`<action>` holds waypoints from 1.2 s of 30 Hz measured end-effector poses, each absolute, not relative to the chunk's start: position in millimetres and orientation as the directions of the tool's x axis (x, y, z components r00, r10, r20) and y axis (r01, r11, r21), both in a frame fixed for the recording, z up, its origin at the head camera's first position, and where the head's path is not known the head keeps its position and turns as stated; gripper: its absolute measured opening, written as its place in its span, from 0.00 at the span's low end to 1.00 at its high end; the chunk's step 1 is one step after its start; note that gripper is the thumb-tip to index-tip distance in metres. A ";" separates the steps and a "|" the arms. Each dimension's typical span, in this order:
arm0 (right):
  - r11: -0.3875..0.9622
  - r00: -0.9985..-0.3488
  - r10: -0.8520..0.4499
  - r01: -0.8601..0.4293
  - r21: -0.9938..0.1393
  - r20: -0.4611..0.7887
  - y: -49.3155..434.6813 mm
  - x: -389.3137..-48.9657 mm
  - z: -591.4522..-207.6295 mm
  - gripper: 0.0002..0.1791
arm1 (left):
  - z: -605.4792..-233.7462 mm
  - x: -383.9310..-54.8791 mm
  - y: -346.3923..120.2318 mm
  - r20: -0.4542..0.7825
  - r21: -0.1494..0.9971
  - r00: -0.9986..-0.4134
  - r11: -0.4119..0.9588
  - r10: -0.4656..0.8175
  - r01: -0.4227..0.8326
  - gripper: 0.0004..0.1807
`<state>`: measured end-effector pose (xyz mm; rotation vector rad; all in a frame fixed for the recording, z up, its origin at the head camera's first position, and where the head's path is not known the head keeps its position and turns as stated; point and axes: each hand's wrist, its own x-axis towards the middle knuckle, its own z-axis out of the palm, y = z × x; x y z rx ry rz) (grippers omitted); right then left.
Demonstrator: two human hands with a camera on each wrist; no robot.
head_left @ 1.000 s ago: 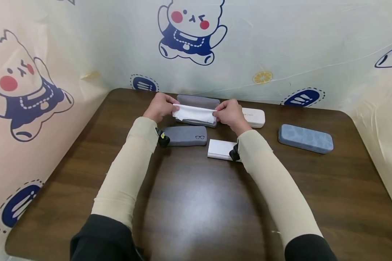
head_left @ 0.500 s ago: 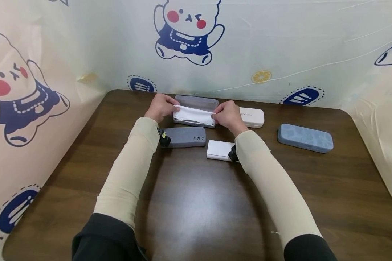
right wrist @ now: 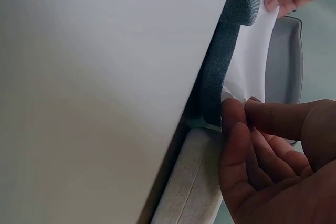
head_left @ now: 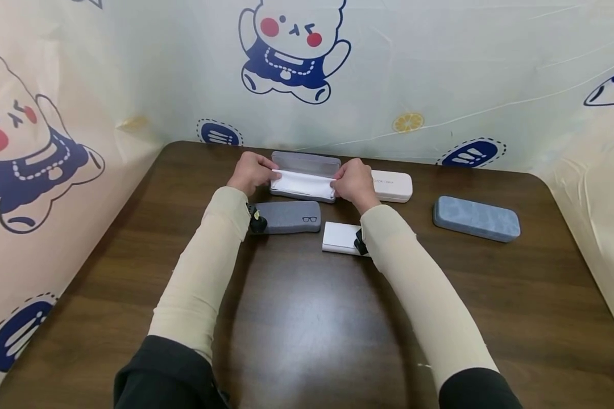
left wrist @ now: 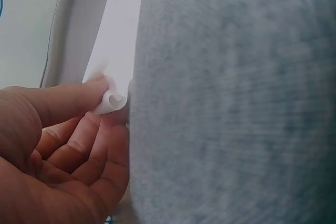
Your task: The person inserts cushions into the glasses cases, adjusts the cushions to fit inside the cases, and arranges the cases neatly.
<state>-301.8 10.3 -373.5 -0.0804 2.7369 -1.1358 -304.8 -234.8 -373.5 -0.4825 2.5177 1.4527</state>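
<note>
A folded white cloth (head_left: 303, 184) stretches between my two hands, low in an opened grey glasses case (head_left: 307, 163) whose lid stands up at the back. My left hand (head_left: 251, 172) pinches the cloth's left end; in the left wrist view its corner (left wrist: 113, 100) curls between thumb and fingers. The right end is pinched by my right hand (head_left: 355, 180), thumb against fingertips at the case's right side. Just in front lies a closed grey glasses case (head_left: 289, 218) with a small spectacles print, which fills much of the left wrist view.
Right of the opened case is a white glasses case (head_left: 394, 186), partly behind my right hand. A flat white case (head_left: 339, 236) lies under my right wrist. Farther right sits a blue glasses case (head_left: 476, 218). A printed curtain (head_left: 440, 68) borders the wooden table (head_left: 307, 318) at the back.
Both hands have lowered the cloth, which now lies deeper in the opened case, covering its lower half. The other cases stay in place while the head view shifts slightly.
</note>
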 end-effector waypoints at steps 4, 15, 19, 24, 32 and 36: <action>0.725 -0.987 -0.108 0.003 -0.689 -0.118 8.9 -301.4 -371.1 0.06 | -372.4 -305.9 -234.1 -0.333 0.798 -0.924 0.465 -0.190 -0.383 0.13; 0.734 -0.991 -0.100 -0.016 -0.679 -0.084 12.2 -302.3 -365.5 0.05 | -367.3 -304.1 -234.1 -0.310 0.816 -0.932 0.449 -0.189 -0.363 0.13; 0.705 -0.992 -0.094 -0.004 -0.710 -0.088 17.1 -300.8 -362.8 0.04 | -368.1 -303.1 -238.1 -0.316 0.813 -0.930 0.450 -0.190 -0.369 0.12; 0.630 -0.990 -0.071 0.050 -0.775 -0.122 23.1 -297.5 -361.5 0.07 | -370.8 -298.4 -244.9 -0.321 0.811 -0.930 0.456 -0.178 -0.367 0.12; 0.508 -0.969 -0.088 0.155 -0.847 -0.230 29.8 -294.5 -359.6 0.23 | -369.9 -291.3 -254.0 -0.320 0.857 -0.918 0.341 -0.234 -0.385 0.16; 0.517 -0.936 -0.104 0.238 -0.822 -0.337 29.6 -294.5 -359.0 0.37 | -368.9 -291.2 -252.6 -0.393 0.857 -0.895 0.269 -0.213 -0.440 0.30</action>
